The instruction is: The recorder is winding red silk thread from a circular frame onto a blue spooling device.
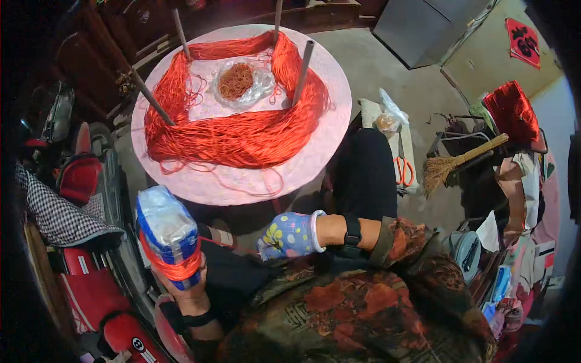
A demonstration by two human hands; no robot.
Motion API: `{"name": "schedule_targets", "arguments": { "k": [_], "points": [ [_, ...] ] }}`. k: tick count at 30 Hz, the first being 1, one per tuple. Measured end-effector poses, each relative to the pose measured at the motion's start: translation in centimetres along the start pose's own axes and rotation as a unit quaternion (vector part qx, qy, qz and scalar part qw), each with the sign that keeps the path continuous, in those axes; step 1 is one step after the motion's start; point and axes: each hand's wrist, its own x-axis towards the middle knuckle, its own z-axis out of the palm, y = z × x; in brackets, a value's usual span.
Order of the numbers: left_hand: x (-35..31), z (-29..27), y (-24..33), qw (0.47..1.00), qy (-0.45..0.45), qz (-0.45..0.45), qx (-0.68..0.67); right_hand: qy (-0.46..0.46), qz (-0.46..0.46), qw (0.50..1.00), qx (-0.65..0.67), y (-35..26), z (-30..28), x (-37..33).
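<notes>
My left hand [192, 297] is closed round the lower part of a blue-and-silver wrapped block [168, 221], held upright at the left of my lap. Several turns of red cord [175, 264] are wound round the block just above my fingers. A thin strand runs from it toward my right hand [289, 236], which is closed in a blue flowered cloth cover over my lap. The cover hides the fingers. Ahead, a large loop of red cord [242, 140] lies round several upright rods [304, 72] on a round pink-covered table [200, 192].
Within the loop lies a clear plastic bag [263, 86] with brownish rubber bands [236, 81]. To the right are orange-handled scissors [403, 170] and a straw hand broom [463, 162]. Red bags [100, 290] and a checked cloth [63, 209] crowd the left side.
</notes>
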Motion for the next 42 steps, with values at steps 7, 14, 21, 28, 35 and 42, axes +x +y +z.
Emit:
{"name": "schedule_targets", "arguments": {
  "k": [7,14,21,28,35,42],
  "points": [
    [0.5,1.4,1.2,0.995,-0.054,-0.027,-0.075,0.045,-0.010,0.999,0.017,0.2,-0.5,0.0],
    [-0.8,-1.5,1.3,1.000,-0.003,0.027,0.002,0.033,-0.023,0.999,0.018,-1.3,-0.5,-0.1],
    [-0.5,-0.6,1.3,0.999,-0.037,0.018,0.018,0.036,-0.020,0.999,0.019,-1.7,-1.2,-1.0],
    [0.7,3.2,2.1,0.994,0.095,0.042,-0.031,0.041,-0.009,0.999,0.024,-0.1,-0.8,-1.9],
    [1.9,4.4,3.9,0.850,0.168,0.210,0.453,0.007,-0.253,0.959,0.130,-2.9,-5.0,-7.2],
    [2.1,9.8,-2.9,0.808,-0.092,-0.308,0.494,0.294,0.134,0.934,0.150,-1.3,-10.2,-4.5]
  ]
}}
